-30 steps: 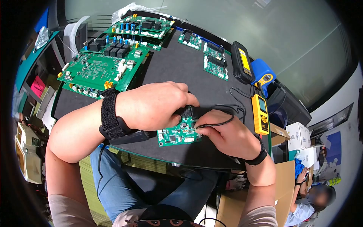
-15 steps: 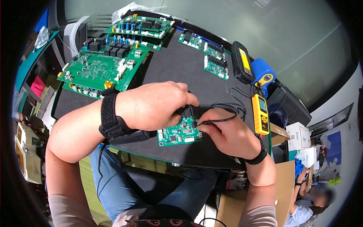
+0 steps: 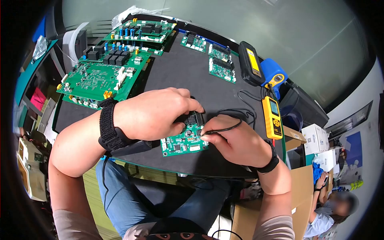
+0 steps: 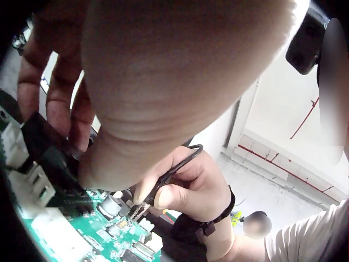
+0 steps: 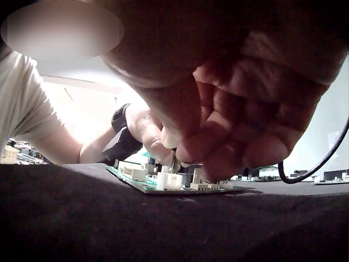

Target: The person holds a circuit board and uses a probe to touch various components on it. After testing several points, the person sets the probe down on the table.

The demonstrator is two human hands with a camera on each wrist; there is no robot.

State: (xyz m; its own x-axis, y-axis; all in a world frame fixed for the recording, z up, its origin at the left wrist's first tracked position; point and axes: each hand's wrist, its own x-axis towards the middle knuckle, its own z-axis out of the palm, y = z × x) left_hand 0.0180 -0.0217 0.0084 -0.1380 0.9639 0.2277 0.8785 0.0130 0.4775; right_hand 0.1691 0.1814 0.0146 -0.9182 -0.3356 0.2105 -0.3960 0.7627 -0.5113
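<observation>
A small green circuit board lies on the dark mat in front of the person. My left hand holds it at its far side, thumb and fingers on either side of the black block there. Between thumb and fingertips my right hand pinches the end of a thin black cable. A metal tip shows below those fingertips, right at the board's small parts beside a round silver component. White connectors line the board's near edge.
Large green boards are stacked at the left. Several small boards lie at the back. A yellow handheld meter, a black-cased device and a blue tool stand on the right, with looped black cable nearby.
The head view has shifted slightly, so the scene sits a little further left. The right fingertips make small movements at the board with the cable end; the left hand keeps its hold.
</observation>
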